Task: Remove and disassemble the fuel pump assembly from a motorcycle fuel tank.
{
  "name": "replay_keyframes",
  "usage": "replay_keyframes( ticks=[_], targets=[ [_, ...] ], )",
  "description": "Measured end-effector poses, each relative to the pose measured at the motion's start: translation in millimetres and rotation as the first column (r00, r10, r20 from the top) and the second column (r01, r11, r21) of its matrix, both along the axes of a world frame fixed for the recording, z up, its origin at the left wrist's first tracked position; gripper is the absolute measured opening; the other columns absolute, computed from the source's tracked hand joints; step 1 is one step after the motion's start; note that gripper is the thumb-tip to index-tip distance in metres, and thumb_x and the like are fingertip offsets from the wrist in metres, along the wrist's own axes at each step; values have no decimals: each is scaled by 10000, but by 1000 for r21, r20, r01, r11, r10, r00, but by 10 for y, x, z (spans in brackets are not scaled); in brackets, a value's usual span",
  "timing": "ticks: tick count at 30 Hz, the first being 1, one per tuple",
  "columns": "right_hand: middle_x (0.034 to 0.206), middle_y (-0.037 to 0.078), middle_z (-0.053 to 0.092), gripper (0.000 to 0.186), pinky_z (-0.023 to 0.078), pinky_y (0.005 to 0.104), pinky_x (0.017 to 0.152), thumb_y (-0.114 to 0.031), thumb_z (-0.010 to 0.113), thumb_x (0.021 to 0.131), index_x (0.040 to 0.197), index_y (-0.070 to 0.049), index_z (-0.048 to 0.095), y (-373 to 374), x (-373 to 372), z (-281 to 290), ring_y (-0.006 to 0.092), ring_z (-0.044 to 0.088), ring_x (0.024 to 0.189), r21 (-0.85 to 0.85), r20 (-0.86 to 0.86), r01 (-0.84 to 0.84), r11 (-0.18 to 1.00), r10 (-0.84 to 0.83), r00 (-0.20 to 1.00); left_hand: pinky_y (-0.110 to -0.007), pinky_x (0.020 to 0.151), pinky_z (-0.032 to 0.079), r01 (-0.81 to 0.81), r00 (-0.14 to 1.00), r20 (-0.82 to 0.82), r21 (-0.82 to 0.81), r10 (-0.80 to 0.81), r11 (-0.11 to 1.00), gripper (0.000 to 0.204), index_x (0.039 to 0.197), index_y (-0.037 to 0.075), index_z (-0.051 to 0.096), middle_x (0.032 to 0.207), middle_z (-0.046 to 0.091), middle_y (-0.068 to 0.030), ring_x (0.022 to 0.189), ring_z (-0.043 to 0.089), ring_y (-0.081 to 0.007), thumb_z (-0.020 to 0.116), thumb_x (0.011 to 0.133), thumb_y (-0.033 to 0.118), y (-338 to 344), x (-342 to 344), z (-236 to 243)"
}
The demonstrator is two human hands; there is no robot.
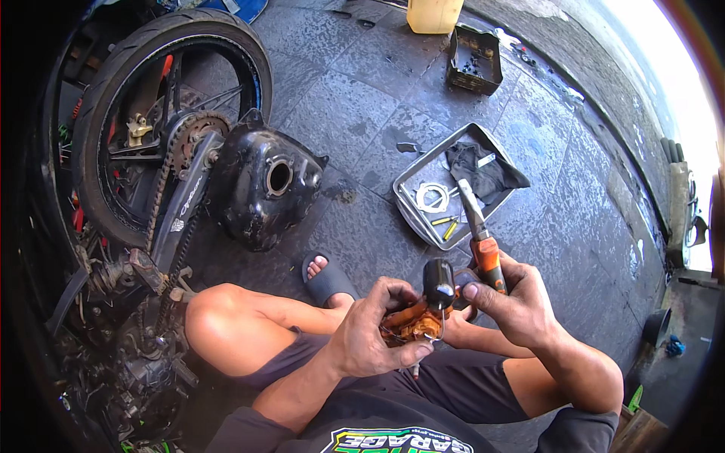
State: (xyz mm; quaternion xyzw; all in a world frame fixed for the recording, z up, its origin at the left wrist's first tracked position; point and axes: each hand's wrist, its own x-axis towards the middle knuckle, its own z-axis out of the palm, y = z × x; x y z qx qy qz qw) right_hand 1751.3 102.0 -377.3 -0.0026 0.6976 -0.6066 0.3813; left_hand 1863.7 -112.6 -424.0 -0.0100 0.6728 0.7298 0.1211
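Note:
My left hand (pixel 377 332) is closed around a grimy, orange-brown metal part (pixel 411 325) in front of my lap. A glossy black cylinder (pixel 439 284) stands upright on that part, and a thin bent wire runs down beside it. Just to the right, my right hand (pixel 521 298) grips a tool with an orange and black handle (pixel 488 260). Its long silver end points away from me, and I cannot make out its exact kind. Between both hands is a dark rounded piece (pixel 468 285), partly hidden by my right thumb.
A motorcycle wheel (pixel 94 143) with chain and sprocket stands at left, beside a black fuel tank (pixel 264 181) on the floor. Ahead lies a grey tray (pixel 404 211) with a black cloth, a white ring and small tools. A dark box (pixel 476 79) and yellowish jug (pixel 434 15) stand farther back.

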Motion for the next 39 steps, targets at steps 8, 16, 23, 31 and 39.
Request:
replay_keyframes(
  ticks=[8, 16, 23, 31, 39],
  targets=[
    [932, 32, 636, 287, 491, 283, 788, -124, 719, 920, 1100, 60, 593, 1, -16, -13, 80, 574, 896, -7, 56, 36, 999, -35, 998, -336, 1038, 427, -132, 976, 219, 609, -6, 782, 466, 1383, 15, 358, 1290, 539, -174, 1214, 544, -197, 506, 979, 193, 40, 58, -198],
    [930, 97, 537, 276, 482, 336, 742, -112, 761, 843, 995, 69, 617, 35, 20, -59, 157, 542, 808, 67, -220, -18, 998, 33, 975, -338, 1043, 474, -60, 993, 112, 751, -36, 658, 374, 1408, 28, 420, 1383, 536, -171, 1265, 552, -213, 451, 1065, 176, 75, 96, -349],
    [979, 182, 569, 264, 491, 410, 773, -101, 701, 808, 1012, 54, 639, 150, 39, 182, 295, 604, 848, 212, -540, -38, 976, 150, 828, -441, 936, 564, -144, 990, 108, 774, 95, 616, 380, 1396, 25, 449, 1321, 573, -233, 1127, 651, -347, 477, 1059, 199, 49, 125, -415],
    [959, 237, 632, 286, 503, 448, 797, -203, 646, 825, 952, 53, 654, 314, -283, -302, 364, 658, 920, 481, -110, -203, 853, 288, 951, -447, 903, 568, -345, 938, 245, 748, 247, 567, 452, 1368, 27, 456, 1245, 591, -254, 1075, 656, -356, 503, 989, 269, 22, -4, -343],
    [945, 305, 661, 343, 522, 482, 858, -235, 626, 800, 984, 50, 677, 222, -391, -1031, 429, 672, 961, 689, 133, -459, 561, 524, 841, -490, 1049, 494, -308, 950, 149, 572, 274, 760, 688, 1532, 57, 291, 1239, 611, -228, 1259, 560, -426, 588, 963, 304, 57, -3, -309]
  ],
)
